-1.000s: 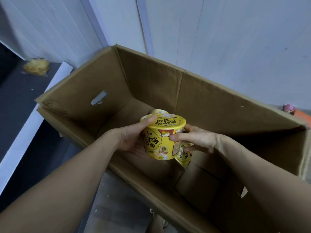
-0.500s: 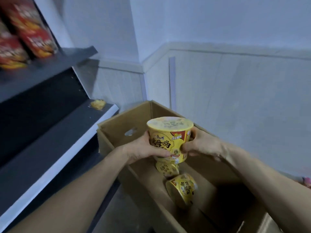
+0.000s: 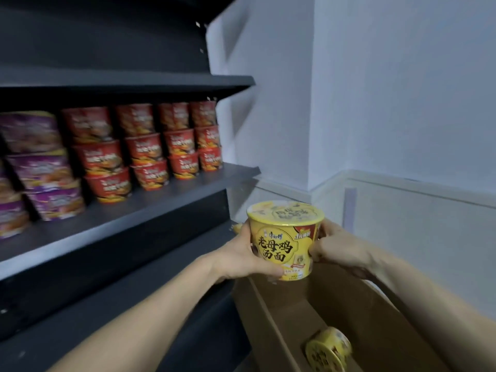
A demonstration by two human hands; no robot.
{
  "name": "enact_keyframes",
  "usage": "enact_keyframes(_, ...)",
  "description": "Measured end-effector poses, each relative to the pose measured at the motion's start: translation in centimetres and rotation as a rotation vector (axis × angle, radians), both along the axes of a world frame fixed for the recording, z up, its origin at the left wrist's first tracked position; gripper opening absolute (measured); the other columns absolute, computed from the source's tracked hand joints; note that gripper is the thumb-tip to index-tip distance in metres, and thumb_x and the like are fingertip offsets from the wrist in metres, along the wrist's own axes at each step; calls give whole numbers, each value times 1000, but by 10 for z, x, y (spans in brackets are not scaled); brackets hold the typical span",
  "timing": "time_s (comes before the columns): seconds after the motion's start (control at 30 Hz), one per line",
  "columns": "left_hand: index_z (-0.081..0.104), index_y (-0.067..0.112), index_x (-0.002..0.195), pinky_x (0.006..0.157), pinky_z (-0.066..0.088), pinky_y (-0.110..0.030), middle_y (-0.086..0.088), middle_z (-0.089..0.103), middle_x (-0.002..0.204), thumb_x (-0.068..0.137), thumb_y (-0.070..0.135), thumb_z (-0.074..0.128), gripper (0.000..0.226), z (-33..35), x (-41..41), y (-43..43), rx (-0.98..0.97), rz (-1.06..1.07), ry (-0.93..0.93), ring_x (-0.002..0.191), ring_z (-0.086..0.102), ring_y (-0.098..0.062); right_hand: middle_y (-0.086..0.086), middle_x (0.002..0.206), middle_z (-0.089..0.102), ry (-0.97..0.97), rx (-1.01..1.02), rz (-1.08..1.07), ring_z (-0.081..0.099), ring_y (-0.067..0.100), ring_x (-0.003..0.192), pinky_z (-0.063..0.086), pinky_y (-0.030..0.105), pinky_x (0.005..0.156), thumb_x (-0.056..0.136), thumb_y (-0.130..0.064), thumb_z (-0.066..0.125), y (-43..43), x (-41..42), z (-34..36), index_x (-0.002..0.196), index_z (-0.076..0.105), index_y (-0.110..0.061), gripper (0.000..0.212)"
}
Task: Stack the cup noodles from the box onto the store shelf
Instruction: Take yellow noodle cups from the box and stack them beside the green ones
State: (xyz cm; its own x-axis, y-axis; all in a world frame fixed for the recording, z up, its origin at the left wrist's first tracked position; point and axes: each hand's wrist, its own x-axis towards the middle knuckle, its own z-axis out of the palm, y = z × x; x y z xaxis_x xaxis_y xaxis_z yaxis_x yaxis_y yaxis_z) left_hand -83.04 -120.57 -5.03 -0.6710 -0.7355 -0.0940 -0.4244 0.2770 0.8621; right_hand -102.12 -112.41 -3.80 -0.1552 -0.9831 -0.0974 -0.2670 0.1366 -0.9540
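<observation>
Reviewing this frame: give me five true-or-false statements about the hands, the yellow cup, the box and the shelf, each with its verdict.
1. The left hand and right hand hold the yellow cup upright. True.
2. The box is empty. False: a second cup lies on its side inside.
3. Red cups stand three high on the shelf. True.
4. The yellow cup rests on the shelf. False: it is held in the air, right of the shelf.
5. Purple cups sit right of the red cups. False: they sit left of them.

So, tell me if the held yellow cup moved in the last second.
Yes. The yellow cup rose out of the cardboard box to above its rim, toward the shelf.
</observation>
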Motion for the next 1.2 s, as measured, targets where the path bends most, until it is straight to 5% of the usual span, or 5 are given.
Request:
enact_keyframes(0.17,27,22,139,71,47,-4,18,56,111,69,9,86,92,28,62,7,-57,132,29,96,55,9,7,105,61,99,-47,116,60,22,101,57,38,82,71,17,51,-20,57,31,119,47,-16,58)
enact_keyframes(0.33,27,21,139,93,47,-19,14,57,119,66,15,89,96,53,136,12,-116,270,25,108,55,2,7,107,60,124,-80,251,58,21,102,56,40,84,70,13,54,-41,123,58,125,42,-15,63)
enact_keyframes(0.5,32,26,128,94,51,-21,12,60,117,68,9,87,83,69,222,31,-159,391,42,106,59,2,3,99,59,72,-99,406,54,11,81,45,15,50,74,18,49,-49,209,76,123,43,-16,60)
enact_keyframes(0.77,30,23,137,95,50,-22,11,62,118,65,12,89,94,84,374,73,-194,606,38,108,60,0,2,111,63,16,-114,582,57,19,107,55,34,82,74,17,47,-51,363,86,130,41,-22,68)
enact_keyframes(1.2,37,26,126,80,53,-16,9,66,110,69,3,85,78,87,566,153,-215,789,75,95,65,5,4,113,60,-1,-115,790,56,21,107,55,37,83,76,17,46,-20,576,88,125,41,-20,62)
